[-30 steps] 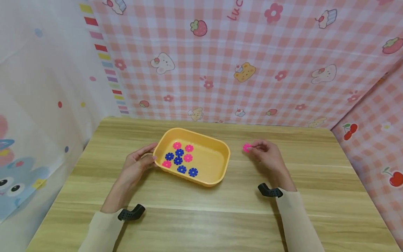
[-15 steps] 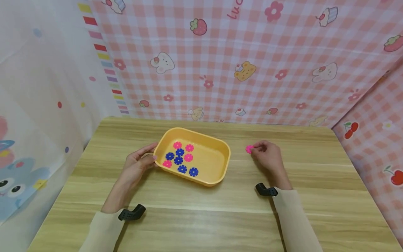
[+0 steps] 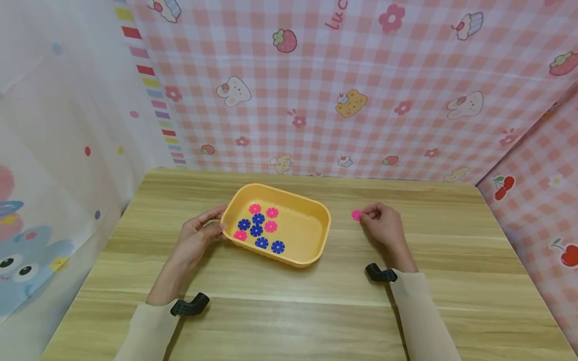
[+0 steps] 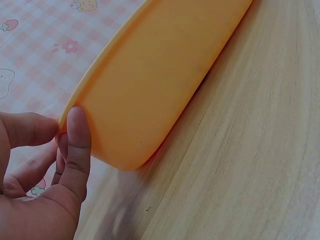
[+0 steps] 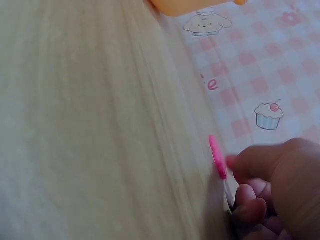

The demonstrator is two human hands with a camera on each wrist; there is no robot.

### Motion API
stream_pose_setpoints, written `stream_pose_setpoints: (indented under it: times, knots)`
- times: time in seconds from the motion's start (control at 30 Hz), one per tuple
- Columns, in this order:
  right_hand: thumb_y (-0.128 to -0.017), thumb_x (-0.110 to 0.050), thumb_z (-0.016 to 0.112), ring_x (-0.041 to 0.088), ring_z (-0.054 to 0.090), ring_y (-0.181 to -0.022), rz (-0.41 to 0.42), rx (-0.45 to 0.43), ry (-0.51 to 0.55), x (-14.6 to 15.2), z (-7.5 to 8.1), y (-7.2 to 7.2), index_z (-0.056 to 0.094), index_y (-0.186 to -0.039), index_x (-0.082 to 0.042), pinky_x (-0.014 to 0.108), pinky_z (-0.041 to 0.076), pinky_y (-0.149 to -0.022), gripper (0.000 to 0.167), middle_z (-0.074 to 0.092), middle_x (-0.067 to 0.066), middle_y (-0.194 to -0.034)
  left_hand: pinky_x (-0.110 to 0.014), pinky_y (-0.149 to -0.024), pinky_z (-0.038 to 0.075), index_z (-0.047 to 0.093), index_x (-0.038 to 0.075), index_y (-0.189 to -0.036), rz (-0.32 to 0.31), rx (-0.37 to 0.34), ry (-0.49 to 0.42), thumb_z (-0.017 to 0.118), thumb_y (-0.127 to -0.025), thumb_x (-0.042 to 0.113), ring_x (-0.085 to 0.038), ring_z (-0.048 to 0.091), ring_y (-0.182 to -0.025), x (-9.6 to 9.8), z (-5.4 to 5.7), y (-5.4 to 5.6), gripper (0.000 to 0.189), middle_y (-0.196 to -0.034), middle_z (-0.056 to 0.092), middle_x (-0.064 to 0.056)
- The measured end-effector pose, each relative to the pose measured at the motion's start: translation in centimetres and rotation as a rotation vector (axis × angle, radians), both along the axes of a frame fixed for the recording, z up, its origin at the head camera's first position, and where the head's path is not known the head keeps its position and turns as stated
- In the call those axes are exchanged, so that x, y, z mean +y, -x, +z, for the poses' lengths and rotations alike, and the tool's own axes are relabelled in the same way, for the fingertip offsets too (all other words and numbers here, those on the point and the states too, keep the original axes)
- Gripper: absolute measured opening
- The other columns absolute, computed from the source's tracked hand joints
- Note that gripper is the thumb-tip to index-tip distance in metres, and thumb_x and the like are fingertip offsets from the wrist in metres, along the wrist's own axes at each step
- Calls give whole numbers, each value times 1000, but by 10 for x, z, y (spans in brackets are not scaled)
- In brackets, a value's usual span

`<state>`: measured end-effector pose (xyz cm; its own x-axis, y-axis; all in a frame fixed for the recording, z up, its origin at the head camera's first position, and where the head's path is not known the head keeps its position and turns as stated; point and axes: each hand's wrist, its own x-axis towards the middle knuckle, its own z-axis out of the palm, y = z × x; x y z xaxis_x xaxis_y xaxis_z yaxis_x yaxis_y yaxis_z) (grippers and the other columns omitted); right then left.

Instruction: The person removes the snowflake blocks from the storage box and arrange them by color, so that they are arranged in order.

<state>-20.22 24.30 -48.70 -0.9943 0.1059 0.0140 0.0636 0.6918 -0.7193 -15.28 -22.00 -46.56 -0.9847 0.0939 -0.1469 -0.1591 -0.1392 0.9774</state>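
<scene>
My left hand [image 3: 198, 233] grips the left end of a yellow plastic tray [image 3: 321, 235]. In the left wrist view the thumb lies on the tray's outer wall [image 4: 135, 105], the forefinger at its rim. Inside the tray, toward its left half, lie several pink snowflake discs [image 3: 271, 227] and blue snowflake discs [image 3: 278, 246]. To the right of the tray, my right hand [image 3: 384, 225] pinches one more pink snowflake disc [image 3: 356, 215]. The right wrist view shows that pink disc [image 5: 218, 157] edge-on, close to the tabletop; whether it touches the wood I cannot tell.
Everything stands on a wood-grain table [image 3: 289, 316]. A pink checked cloth [image 3: 307, 75] hangs behind it, a white printed cloth [image 3: 67, 100] at the left, and another checked cloth [image 3: 542, 210] at the right. Each wrist carries a black camera mount [image 3: 189, 305].
The right hand and its pink disc have shifted very slightly right and down since a second ago. The left hand, the tray and the discs inside stay put.
</scene>
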Motion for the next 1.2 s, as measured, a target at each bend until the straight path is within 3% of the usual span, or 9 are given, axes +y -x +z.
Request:
stream_pose_setpoints:
  times: [0.17, 0.43, 0.73, 1.0, 1.2]
  knots:
    - [-99, -28, 65, 20, 54, -81, 24, -67, 105, 4, 2, -2, 69, -107, -5, 23, 47, -65, 24, 63, 10, -93, -19, -77, 61, 45, -5, -150, -1, -6, 5, 60, -99, -2, -9, 65, -86, -1, -2, -2, 54, -119, 58, -3]
    - [-103, -29, 61, 23, 62, -84, 91, -140, 174, 8, 8, -2, 63, -124, -4, 23, 57, -64, 32, 63, 14, -107, -19, -79, 61, 46, -4, -150, 5, -7, 14, 60, -99, -2, -9, 65, -87, -1, -2, 0, 53, -120, 57, -3]
    - [-103, -30, 61, 28, 68, -95, 149, -125, 157, -1, 22, -4, 61, -133, -5, 24, 57, -70, 39, 64, 16, -119, -19, -79, 61, 46, -4, -150, 1, -10, 12, 60, -98, -2, -10, 66, -88, -1, -1, 0, 54, -120, 57, -3]
    - [-100, -30, 68, 26, 67, -99, 196, -85, 185, -14, 36, -8, 58, -138, -6, 31, 61, -73, 46, 66, 14, -118, -19, -78, 61, 46, -4, -150, 5, -7, 12, 60, -98, -3, -10, 66, -87, -1, 0, 1, 54, -120, 57, -3]
    - [-98, -26, 70, 28, 67, -101, 242, -29, 160, -26, 45, -13, 59, -137, -7, 26, 58, -74, 45, 68, 15, -120, -19, -77, 61, 46, -4, -150, 5, -4, 10, 60, -98, -3, -10, 66, -87, -1, 0, 1, 54, -120, 57, -3]
